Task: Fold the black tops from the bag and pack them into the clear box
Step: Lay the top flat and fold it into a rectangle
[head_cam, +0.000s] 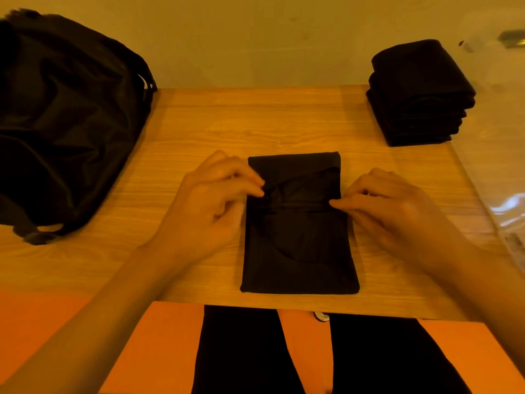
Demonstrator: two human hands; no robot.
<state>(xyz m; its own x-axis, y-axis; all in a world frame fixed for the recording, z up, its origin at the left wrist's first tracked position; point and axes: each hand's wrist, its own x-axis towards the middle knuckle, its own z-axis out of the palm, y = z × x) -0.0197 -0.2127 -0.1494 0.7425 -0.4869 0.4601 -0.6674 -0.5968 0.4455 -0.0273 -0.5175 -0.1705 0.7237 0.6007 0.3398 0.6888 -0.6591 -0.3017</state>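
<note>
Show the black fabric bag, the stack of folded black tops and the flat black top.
black fabric bag (65,118): head view, its middle.
stack of folded black tops (412,56): head view, top layer.
flat black top (298,268): head view, near half.

Matt cloth top (298,223), wood-grain table (227,123)

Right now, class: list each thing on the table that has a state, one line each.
black top: folded to a long strip, lying flat, unpacked.
left hand: pinches the top's left edge.
right hand: pinches its right edge.
stack of tops: folded, piled at the far right.
bag: slumped; open or zipped, cannot tell.
clear box: mostly out of frame; cannot tell.
</note>
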